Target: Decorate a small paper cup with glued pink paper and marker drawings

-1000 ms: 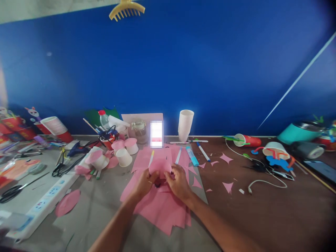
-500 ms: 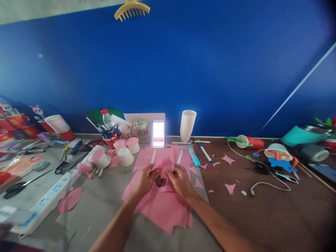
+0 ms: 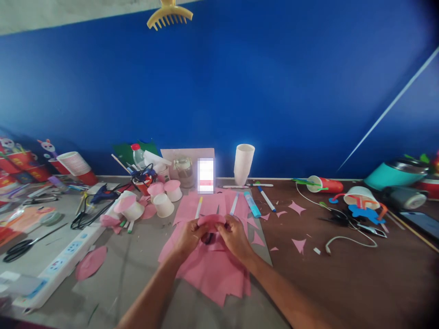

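The paper piece pinched between the left hand and right hand is pink, matching the pink sheets beneath it. At 10 o'clock from the hands stand white cups with pink tops. At 12 o'clock, a stack of plain white cups. At 2 o'clock, a red cup with a white inside lies on the dark brown table. The wall is deep blue (1 pale diagonal line crosses it), with a yellow comb above.
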### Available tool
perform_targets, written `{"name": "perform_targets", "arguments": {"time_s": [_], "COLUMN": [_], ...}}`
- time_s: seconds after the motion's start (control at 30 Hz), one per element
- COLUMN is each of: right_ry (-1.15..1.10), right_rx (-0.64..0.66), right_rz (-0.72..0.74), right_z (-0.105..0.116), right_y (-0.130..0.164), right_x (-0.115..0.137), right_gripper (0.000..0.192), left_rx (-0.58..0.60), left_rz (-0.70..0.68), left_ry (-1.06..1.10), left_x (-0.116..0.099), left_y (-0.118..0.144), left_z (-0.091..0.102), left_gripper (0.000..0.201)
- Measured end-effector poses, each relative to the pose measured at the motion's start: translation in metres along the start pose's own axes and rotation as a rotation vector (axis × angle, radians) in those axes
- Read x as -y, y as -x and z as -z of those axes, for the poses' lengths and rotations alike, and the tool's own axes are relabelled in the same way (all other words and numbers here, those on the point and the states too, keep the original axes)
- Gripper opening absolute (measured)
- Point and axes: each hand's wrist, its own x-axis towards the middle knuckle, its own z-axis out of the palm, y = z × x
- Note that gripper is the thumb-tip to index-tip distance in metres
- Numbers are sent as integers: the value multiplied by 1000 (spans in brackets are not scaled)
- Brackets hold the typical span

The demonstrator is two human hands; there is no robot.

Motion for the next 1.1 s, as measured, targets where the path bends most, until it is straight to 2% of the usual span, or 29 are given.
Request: {"name": "perform_targets", "arguments": {"time_s": [0.23, 0.5, 0.67, 0.93, 1.1], "right_ry": [23, 29, 33, 36, 48], "right_rx": [16, 81, 78, 91, 85], "right_rz": [31, 22, 7, 22, 28], "right_z": [2, 4, 4, 4, 5], "right_y": [0, 0, -1, 0, -1], "right_x": [4, 10, 9, 10, 9], "right_gripper": [26, 25, 25, 30, 30], "left_rx": [17, -46, -26, 13, 5], "left_rz": [9, 8, 27, -8, -5], "left_ry": [87, 204, 115, 55, 11], "left_x": [1, 5, 1, 9, 12], "left_y": [0, -2, 0, -3, -4], "left_z": [-2, -2, -1, 3, 4], "left_gripper": [31, 25, 25, 17, 22]}}
